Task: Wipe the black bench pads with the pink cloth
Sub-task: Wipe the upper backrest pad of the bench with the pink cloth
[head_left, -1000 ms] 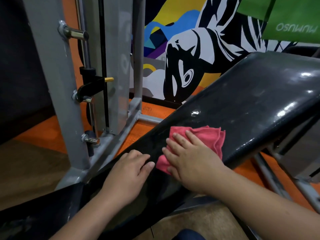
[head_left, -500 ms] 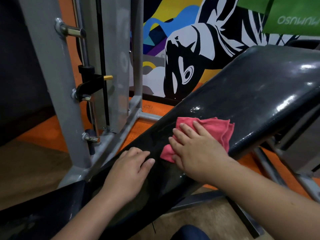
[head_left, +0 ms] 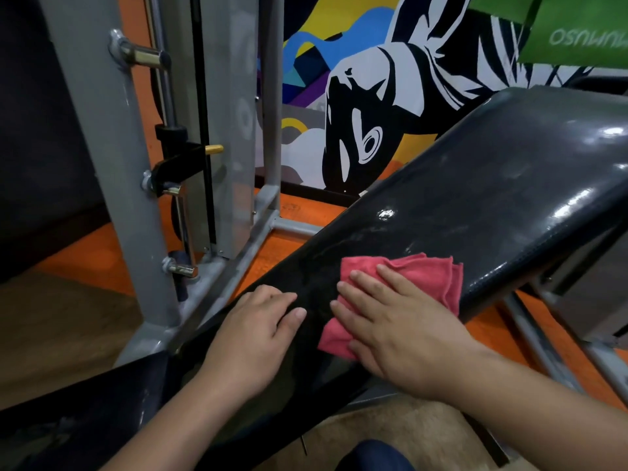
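Note:
A glossy black inclined back pad (head_left: 475,198) slopes up from the lower middle to the upper right. A second black seat pad (head_left: 85,413) lies low at the bottom left. The folded pink cloth (head_left: 428,273) lies on the lower part of the inclined pad. My right hand (head_left: 397,331) presses flat on the cloth with straight fingers spread. My left hand (head_left: 251,338) rests palm down on the pad just left of the cloth, fingers relaxed, holding nothing.
A grey steel rack upright (head_left: 112,171) with chrome pegs (head_left: 146,57) stands left of the bench. A grey floor bar (head_left: 292,229) runs behind it. A painted mural wall (head_left: 367,107) and a green bag (head_left: 577,32) are at the back. Grey bench legs (head_left: 530,328) stand on orange floor at right.
My right hand slid the pink cloth up the inclined pad and then a little back down. My left hand stayed in place on the pad.

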